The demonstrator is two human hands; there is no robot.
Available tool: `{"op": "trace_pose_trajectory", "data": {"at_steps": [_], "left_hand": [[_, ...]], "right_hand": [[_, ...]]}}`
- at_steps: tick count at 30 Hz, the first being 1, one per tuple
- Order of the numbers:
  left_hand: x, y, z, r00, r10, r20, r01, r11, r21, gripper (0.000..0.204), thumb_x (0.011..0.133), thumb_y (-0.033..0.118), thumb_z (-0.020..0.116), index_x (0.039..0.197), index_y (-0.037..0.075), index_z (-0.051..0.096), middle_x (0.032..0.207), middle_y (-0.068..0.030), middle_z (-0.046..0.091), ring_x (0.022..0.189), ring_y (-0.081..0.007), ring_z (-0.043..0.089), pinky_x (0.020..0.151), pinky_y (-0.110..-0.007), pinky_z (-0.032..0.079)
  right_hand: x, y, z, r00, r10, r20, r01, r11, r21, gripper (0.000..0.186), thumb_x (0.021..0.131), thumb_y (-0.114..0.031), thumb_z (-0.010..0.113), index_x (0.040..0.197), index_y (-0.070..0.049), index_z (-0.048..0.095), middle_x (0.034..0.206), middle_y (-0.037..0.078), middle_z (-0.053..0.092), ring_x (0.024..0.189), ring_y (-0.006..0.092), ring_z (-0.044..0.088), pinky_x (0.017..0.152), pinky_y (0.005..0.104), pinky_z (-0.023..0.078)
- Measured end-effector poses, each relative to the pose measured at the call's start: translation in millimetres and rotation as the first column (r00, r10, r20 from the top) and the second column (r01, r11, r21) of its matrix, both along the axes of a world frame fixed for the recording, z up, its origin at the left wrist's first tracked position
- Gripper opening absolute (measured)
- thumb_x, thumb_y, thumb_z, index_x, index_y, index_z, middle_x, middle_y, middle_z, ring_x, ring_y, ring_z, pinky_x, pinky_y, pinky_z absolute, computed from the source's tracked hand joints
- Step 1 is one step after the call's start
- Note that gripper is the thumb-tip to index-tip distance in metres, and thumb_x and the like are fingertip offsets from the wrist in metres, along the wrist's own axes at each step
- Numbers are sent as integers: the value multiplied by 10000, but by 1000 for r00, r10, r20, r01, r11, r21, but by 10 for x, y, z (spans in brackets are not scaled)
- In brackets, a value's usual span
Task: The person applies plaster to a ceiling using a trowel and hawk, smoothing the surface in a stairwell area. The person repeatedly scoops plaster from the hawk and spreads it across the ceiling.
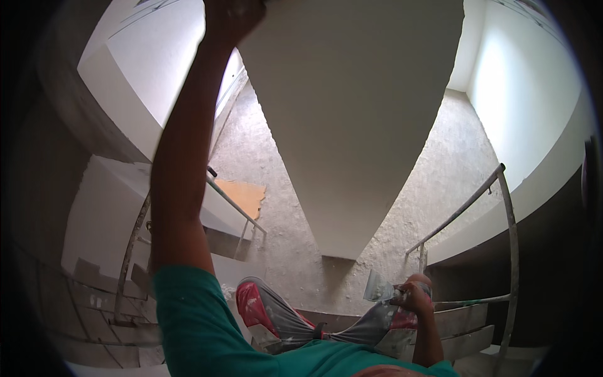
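Note:
My left arm reaches high up along the left side of a tall pale wall column (352, 113). My left hand (235, 19) is at the top of the picture, by the column's upper left edge; its fingers are dark and partly cut off. Low on the right, my right hand (414, 295) is wrapped round the handle of a putty knife (378, 287). The knife's wide, whitish blade points left, close to my right knee and apart from the column.
Metal scaffold rails stand on the right (514, 239) and left (130, 257). Below lies a dusty floor (276, 251) with small crumbs and an orange sheet (242, 196). My legs are bent, in grey and red trousers (257, 308), beside boards (465, 339).

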State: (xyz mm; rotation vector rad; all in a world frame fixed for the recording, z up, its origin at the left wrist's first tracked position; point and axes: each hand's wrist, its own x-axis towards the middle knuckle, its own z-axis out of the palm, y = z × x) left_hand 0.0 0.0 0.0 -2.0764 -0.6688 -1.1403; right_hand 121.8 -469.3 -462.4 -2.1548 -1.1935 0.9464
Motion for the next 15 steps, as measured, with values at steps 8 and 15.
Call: {"op": "trace_pose_trajectory", "data": {"at_steps": [8,15], "left_hand": [[30,138,-2466,997,-74,11,74,997,-24,811,673,3,614,1417,242,398,1457,-90,371,1310,-451,326,999,-658,243],[-475,-604,-3535,986,-120,117,158,897,-413,699,689,-57,557,1352,143,465,1305,-127,518,1236,-357,451,1017,-547,324]], "right_hand": [[40,52,-543,999,53,9,-54,990,129,487,543,-262,899,905,-31,668,976,155,669,929,280,635,838,356,493],[196,119,-938,964,7,265,-175,768,616,580,485,-110,877,922,-114,496,754,69,524,685,267,538,668,402,404]]}}
